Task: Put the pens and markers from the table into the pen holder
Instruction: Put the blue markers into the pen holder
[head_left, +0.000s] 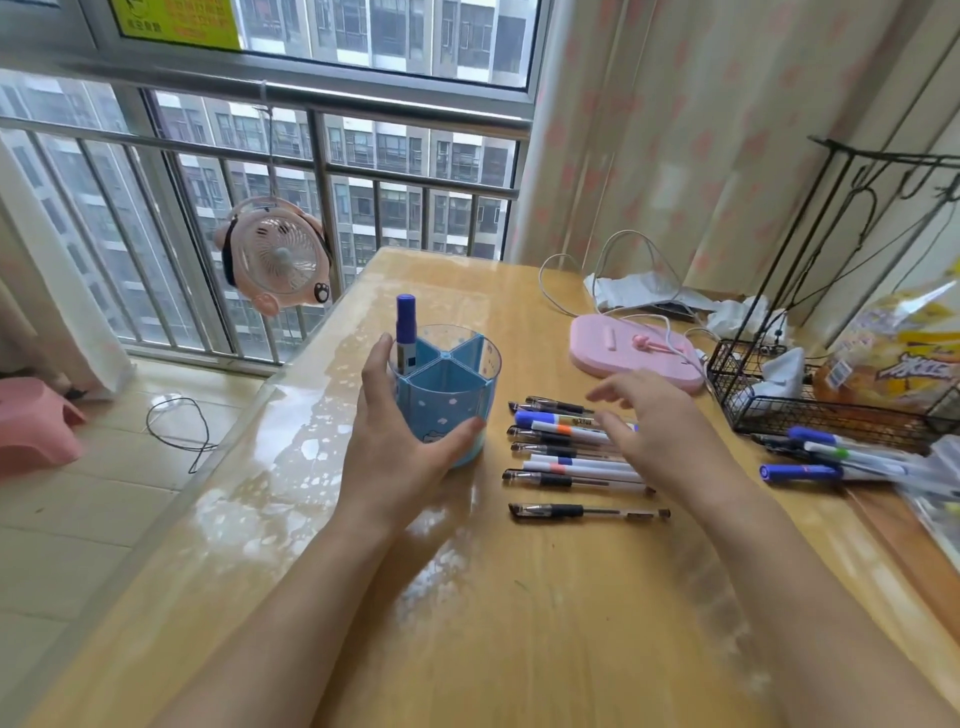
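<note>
Left hand (400, 441) fingers wrap the pen holder (448, 395); right hand (660, 431) fingers spread wide over the pens (566, 457).

High-rise flat — barred window (311, 171), pink curtain (701, 130), wooden table (519, 597)

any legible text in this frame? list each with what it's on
Nothing can be quoted with confidence.
Yellow sign on the window: red characters, cropped and too blurred to read.
Snack bag at the right edge: large stylised characters and a barcode label, not legible.
Pens and markers on the table: barrel print too small.
Purple marker in the pen holder: label unreadable.
</note>
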